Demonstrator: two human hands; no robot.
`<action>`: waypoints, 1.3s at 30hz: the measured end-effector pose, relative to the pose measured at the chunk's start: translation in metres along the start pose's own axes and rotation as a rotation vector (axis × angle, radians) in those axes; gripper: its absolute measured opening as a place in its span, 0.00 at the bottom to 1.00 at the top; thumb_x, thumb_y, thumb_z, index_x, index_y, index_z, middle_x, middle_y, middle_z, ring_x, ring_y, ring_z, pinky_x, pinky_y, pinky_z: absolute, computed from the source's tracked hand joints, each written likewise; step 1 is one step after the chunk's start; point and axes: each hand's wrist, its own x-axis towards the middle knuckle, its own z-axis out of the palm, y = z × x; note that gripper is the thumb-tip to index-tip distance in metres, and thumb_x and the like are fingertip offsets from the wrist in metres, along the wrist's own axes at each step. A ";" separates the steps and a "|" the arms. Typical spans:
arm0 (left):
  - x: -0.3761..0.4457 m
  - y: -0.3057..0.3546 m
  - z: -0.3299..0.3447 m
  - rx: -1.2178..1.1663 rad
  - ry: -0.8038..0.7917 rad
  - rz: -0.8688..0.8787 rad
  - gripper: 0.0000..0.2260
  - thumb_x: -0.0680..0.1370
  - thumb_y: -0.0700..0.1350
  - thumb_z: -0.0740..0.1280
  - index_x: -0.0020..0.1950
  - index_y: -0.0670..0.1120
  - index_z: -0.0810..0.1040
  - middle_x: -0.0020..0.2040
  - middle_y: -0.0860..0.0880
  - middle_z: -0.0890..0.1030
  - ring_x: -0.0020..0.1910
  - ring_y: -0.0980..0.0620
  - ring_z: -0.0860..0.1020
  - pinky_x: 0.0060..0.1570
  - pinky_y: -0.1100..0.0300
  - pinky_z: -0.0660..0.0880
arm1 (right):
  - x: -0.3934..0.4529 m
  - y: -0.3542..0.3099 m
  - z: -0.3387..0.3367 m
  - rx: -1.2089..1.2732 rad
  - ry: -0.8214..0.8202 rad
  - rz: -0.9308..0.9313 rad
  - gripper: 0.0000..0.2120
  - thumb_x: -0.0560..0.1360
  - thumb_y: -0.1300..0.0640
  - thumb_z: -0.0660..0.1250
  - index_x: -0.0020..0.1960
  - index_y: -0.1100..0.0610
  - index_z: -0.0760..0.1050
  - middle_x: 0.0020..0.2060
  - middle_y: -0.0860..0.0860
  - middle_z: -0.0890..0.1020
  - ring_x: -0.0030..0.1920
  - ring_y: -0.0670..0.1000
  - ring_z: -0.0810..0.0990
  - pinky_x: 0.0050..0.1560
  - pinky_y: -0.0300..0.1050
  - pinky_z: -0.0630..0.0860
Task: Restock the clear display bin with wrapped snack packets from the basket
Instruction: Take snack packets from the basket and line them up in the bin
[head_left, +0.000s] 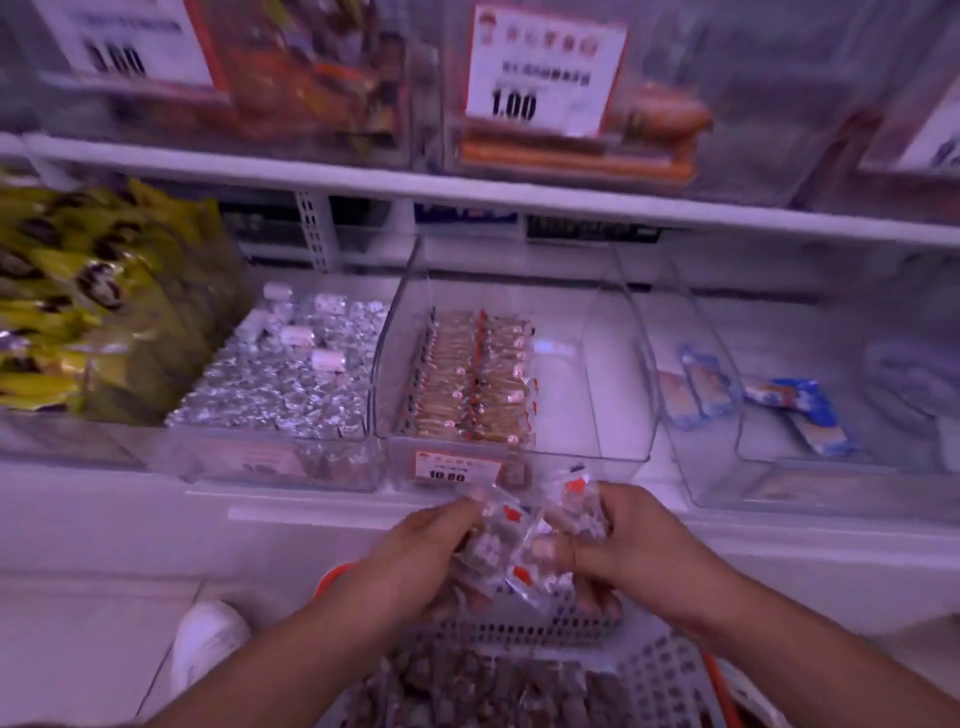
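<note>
The clear display bin (618, 364) stands on the lower shelf at the centre. Two neat rows of wrapped snack packets (475, 382) fill its left half; its right half is bare. Below it, in front of the shelf edge, my left hand (415, 556) and my right hand (623, 540) together hold a bunch of clear-wrapped packets with red marks (511, 545). The perforated white basket (519, 631) sits under my hands, with several brown packets (467, 686) inside it.
A bin of silver foil packets (280, 379) stands left of the display bin, and yellow bags (78, 312) lie further left. Right of it is a clear bin with blue packets (800, 410). The upper shelf (467, 192) overhangs. A white shoe (208, 639) is on the floor.
</note>
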 end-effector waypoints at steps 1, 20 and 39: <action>-0.005 0.007 0.004 0.025 -0.080 0.085 0.16 0.78 0.61 0.65 0.55 0.52 0.84 0.47 0.48 0.86 0.43 0.50 0.84 0.45 0.56 0.77 | -0.005 -0.007 0.003 -0.003 0.045 -0.046 0.10 0.66 0.53 0.80 0.39 0.55 0.80 0.25 0.53 0.80 0.20 0.50 0.74 0.21 0.37 0.69; 0.004 0.035 0.061 -0.263 0.423 0.542 0.15 0.77 0.38 0.68 0.50 0.59 0.85 0.39 0.47 0.86 0.33 0.58 0.82 0.31 0.67 0.76 | -0.001 -0.006 0.018 0.019 0.361 -0.111 0.08 0.75 0.42 0.66 0.50 0.43 0.79 0.34 0.52 0.83 0.31 0.47 0.78 0.42 0.43 0.79; 0.023 0.098 0.003 0.529 -0.043 0.573 0.21 0.79 0.63 0.55 0.51 0.49 0.79 0.51 0.54 0.78 0.55 0.57 0.76 0.58 0.63 0.70 | 0.026 -0.029 -0.022 0.347 0.281 -0.259 0.20 0.66 0.48 0.73 0.52 0.58 0.84 0.45 0.55 0.87 0.44 0.51 0.84 0.44 0.49 0.83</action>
